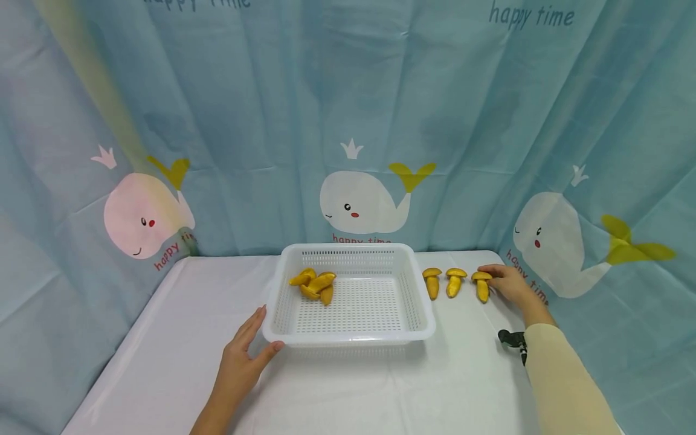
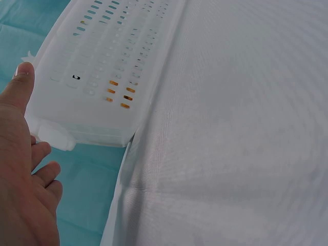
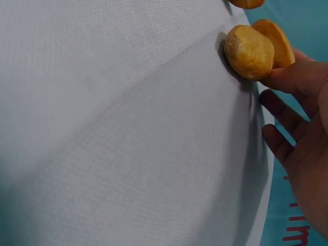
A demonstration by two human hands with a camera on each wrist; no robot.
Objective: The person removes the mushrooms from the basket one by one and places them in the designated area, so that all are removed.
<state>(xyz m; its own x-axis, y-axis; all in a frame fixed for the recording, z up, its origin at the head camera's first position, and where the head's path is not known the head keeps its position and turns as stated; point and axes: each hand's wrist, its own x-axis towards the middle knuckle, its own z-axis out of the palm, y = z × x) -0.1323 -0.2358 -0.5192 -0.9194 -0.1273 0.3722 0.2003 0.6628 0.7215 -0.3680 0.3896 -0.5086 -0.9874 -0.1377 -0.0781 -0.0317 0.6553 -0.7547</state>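
A white perforated basket [image 1: 348, 339] stands on the table, with several yellow mushroom-like pieces [image 1: 322, 281] in its left part. My left hand [image 1: 237, 368] is at the basket's front left corner, fingers spread, thumb near the rim; in the left wrist view this hand [image 2: 25, 169] is beside the basket wall [image 2: 97, 115]. To the right of the basket, three yellow mushrooms stand in a row, caps away from me. My right hand [image 1: 513, 288] pinches the rightmost mushroom [image 1: 482, 290] by the cap. In the right wrist view, the thumb and a finger of the hand [image 3: 307, 133] hold that mushroom [image 3: 250, 53], which lies on the cloth.
The other two mushrooms, the left [image 1: 432, 286] and the middle [image 1: 454, 286], lie between basket and right hand. A dark object [image 1: 511, 339] is beside the right sleeve. A blue curtain [image 1: 261, 199] with whale prints hangs behind the white-covered table [image 1: 359, 393].
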